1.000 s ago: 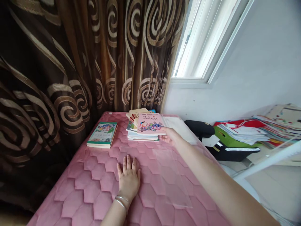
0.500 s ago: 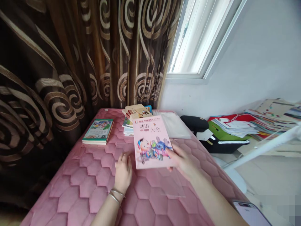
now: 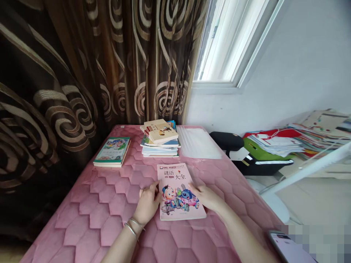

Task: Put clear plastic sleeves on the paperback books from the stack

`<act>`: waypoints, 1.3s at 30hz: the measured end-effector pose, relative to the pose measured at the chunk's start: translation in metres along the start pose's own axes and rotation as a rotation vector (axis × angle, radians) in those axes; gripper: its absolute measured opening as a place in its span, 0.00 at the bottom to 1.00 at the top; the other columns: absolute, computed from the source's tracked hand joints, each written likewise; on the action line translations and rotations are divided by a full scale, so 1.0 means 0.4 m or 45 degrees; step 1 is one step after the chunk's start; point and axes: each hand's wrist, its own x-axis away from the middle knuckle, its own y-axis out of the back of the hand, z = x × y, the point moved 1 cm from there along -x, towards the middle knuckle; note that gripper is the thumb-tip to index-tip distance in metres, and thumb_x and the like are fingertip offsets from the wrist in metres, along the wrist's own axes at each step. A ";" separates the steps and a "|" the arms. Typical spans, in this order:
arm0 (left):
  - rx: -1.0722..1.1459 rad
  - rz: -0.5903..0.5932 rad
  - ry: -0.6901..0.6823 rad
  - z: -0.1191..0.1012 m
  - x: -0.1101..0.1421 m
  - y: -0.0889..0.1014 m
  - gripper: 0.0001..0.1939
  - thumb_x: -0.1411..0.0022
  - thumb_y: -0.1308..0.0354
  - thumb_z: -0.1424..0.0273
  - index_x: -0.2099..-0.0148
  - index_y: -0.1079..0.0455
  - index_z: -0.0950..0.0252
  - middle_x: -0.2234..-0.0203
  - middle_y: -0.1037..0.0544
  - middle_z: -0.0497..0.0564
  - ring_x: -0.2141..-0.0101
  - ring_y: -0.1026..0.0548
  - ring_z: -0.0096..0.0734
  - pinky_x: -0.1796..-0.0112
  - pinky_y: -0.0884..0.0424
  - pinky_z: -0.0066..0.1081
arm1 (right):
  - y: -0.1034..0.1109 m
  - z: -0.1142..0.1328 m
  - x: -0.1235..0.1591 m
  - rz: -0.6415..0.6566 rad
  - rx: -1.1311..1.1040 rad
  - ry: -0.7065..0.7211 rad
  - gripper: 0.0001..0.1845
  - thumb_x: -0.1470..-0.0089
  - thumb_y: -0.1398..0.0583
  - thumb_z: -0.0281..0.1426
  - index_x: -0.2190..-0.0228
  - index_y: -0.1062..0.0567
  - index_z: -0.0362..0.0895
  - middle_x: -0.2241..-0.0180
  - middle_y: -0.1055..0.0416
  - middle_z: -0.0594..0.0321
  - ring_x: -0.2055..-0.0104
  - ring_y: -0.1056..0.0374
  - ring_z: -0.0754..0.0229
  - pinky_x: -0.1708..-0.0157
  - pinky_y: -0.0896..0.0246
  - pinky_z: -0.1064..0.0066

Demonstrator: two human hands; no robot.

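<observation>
A pink paperback book [image 3: 178, 193] with cartoon figures on its cover lies face up on the pink quilted mattress [image 3: 115, 219]. My right hand [image 3: 207, 197] grips its right edge, thumb on the cover and the other fingers partly hidden. At the opposite edge is my left hand [image 3: 148, 202], with bangles at the wrist; its curled fingers and thumb hold the book's side. Beyond the book, a pile of books [image 3: 160, 140] stands near the curtain. Right of that pile lies a stack of clear plastic sheets [image 3: 201, 144].
Far left on the mattress sits a green-edged book [image 3: 112, 151], apparently on another. A phone [image 3: 287, 246] lies at the lower right. Past the mattress's right edge are a black padded object [image 3: 227, 141], heaped papers [image 3: 276, 144] and a slanting white pole [image 3: 304, 173]. A patterned curtain [image 3: 123, 73] hangs behind.
The pink book has come down from above the mattress and toward me, and now rests flat. My left hand has moved onto its left edge; my right hand has kept hold.
</observation>
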 end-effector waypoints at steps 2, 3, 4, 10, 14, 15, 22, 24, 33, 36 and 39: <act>-0.044 0.002 -0.002 0.000 0.002 -0.004 0.21 0.37 0.55 0.68 0.42 0.39 0.64 0.65 0.23 0.51 0.59 0.26 0.36 0.55 0.39 0.38 | -0.018 -0.015 -0.013 -0.081 0.010 0.059 0.28 0.44 0.52 0.51 0.87 0.43 0.47 0.85 0.37 0.64 0.78 0.36 0.59 0.78 0.52 0.71; -0.058 0.001 -0.001 0.000 0.002 -0.005 0.21 0.37 0.55 0.67 0.42 0.39 0.64 0.65 0.23 0.52 0.59 0.26 0.36 0.55 0.39 0.39 | -0.026 -0.022 -0.016 -0.124 -0.001 0.097 0.26 0.44 0.51 0.50 0.85 0.43 0.47 0.84 0.36 0.64 0.77 0.36 0.60 0.78 0.52 0.71; -0.067 0.001 0.002 0.000 0.002 -0.007 0.21 0.37 0.56 0.67 0.42 0.39 0.64 0.65 0.23 0.52 0.59 0.26 0.37 0.55 0.39 0.39 | -0.032 -0.028 -0.017 -0.163 -0.017 0.131 0.24 0.45 0.50 0.49 0.83 0.43 0.47 0.83 0.36 0.65 0.77 0.36 0.60 0.78 0.52 0.72; 0.003 0.032 0.006 0.001 -0.001 -0.002 0.23 0.37 0.54 0.65 0.41 0.41 0.63 0.67 0.23 0.49 0.64 0.26 0.34 0.54 0.39 0.39 | -0.017 -0.044 0.002 -0.181 -0.077 0.113 0.20 0.46 0.49 0.47 0.80 0.43 0.48 0.81 0.35 0.67 0.77 0.35 0.61 0.79 0.51 0.73; -0.020 0.095 -0.071 -0.002 -0.003 0.013 0.21 0.38 0.51 0.63 0.43 0.36 0.61 0.65 0.24 0.50 0.64 0.27 0.33 0.58 0.36 0.35 | 0.006 -0.048 0.009 -0.128 -0.058 0.096 0.20 0.46 0.48 0.48 0.79 0.38 0.46 0.76 0.29 0.64 0.73 0.32 0.59 0.76 0.47 0.72; -0.050 0.116 -0.102 -0.003 -0.002 0.016 0.21 0.39 0.50 0.61 0.44 0.34 0.60 0.64 0.24 0.50 0.63 0.27 0.34 0.59 0.36 0.35 | 0.008 -0.049 0.009 -0.118 -0.057 0.096 0.19 0.46 0.47 0.47 0.78 0.36 0.46 0.75 0.27 0.63 0.72 0.31 0.59 0.76 0.46 0.72; -0.143 0.275 -0.159 -0.001 0.008 0.026 0.39 0.49 0.42 0.48 0.39 0.41 0.58 0.53 0.30 0.55 0.51 0.33 0.45 0.53 0.39 0.40 | 0.013 -0.040 0.020 -0.017 -0.156 -0.016 0.17 0.48 0.44 0.46 0.76 0.34 0.45 0.76 0.27 0.63 0.78 0.32 0.61 0.86 0.47 0.75; -0.144 0.320 -0.142 -0.004 0.010 0.029 0.44 0.55 0.39 0.47 0.37 0.43 0.58 0.51 0.31 0.55 0.49 0.35 0.47 0.52 0.41 0.40 | 0.015 -0.039 0.023 0.011 -0.192 -0.046 0.17 0.48 0.43 0.45 0.76 0.34 0.45 0.75 0.28 0.63 0.80 0.33 0.62 0.88 0.48 0.76; -0.119 0.352 -0.096 -0.003 0.016 0.028 0.51 0.64 0.34 0.46 0.37 0.43 0.53 0.50 0.34 0.54 0.48 0.38 0.49 0.50 0.45 0.41 | 0.021 -0.065 0.013 -0.002 -0.129 0.009 0.18 0.49 0.43 0.47 0.76 0.34 0.45 0.75 0.28 0.65 0.82 0.34 0.63 0.90 0.45 0.75; -0.124 0.346 -0.094 -0.004 0.017 0.028 0.51 0.65 0.34 0.46 0.38 0.43 0.54 0.51 0.33 0.53 0.49 0.38 0.48 0.51 0.44 0.40 | 0.020 -0.063 0.013 0.004 -0.137 0.005 0.18 0.49 0.43 0.47 0.76 0.34 0.45 0.76 0.29 0.64 0.81 0.33 0.62 0.90 0.44 0.74; -0.141 0.357 -0.089 -0.009 0.017 0.031 0.51 0.65 0.34 0.45 0.38 0.42 0.54 0.52 0.33 0.54 0.49 0.37 0.48 0.51 0.44 0.41 | 0.021 -0.058 0.015 0.015 -0.150 -0.013 0.17 0.49 0.43 0.45 0.77 0.36 0.45 0.78 0.30 0.65 0.83 0.34 0.63 0.90 0.45 0.74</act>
